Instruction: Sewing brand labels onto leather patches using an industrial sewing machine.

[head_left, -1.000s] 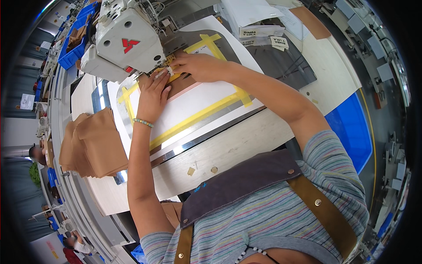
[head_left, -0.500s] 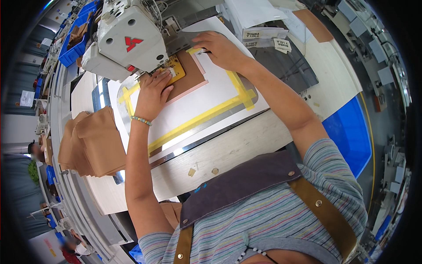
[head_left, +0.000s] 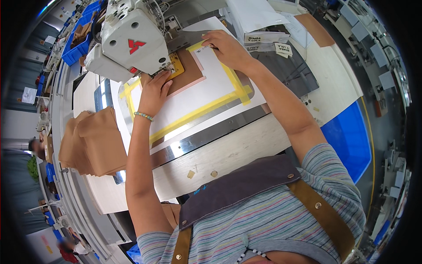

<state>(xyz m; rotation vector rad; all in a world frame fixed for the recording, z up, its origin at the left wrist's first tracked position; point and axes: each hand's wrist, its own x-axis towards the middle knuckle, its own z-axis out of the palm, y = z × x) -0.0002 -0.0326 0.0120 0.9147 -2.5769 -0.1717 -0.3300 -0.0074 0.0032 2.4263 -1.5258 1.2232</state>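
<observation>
My left hand (head_left: 154,91) lies with its fingers stretched out by the needle of a white sewing machine (head_left: 134,38). Its fingertips rest beside a yellow plate (head_left: 177,66) on a brown panel (head_left: 188,75) with pink edging. That panel sits in a white template sheet (head_left: 206,92), bordered with yellow tape (head_left: 202,112). At the sheet's far right edge, the fingers of my right hand (head_left: 226,50) are bent together. Something small and dark shows at them, too little to name. The machine head partly covers the needle area.
A stack of brown pieces (head_left: 94,143) lies left of the template. White boxes (head_left: 259,26) and a loose brown piece (head_left: 314,30) are at the back right. Blue bins stand right (head_left: 349,138) and far left (head_left: 77,50). A steel strip (head_left: 211,134) runs along the near side.
The template with the brown panel has shifted slightly away from me, baring more of the steel strip. My right hand has slid rightward along the sheet's edge; the left stays near the needle.
</observation>
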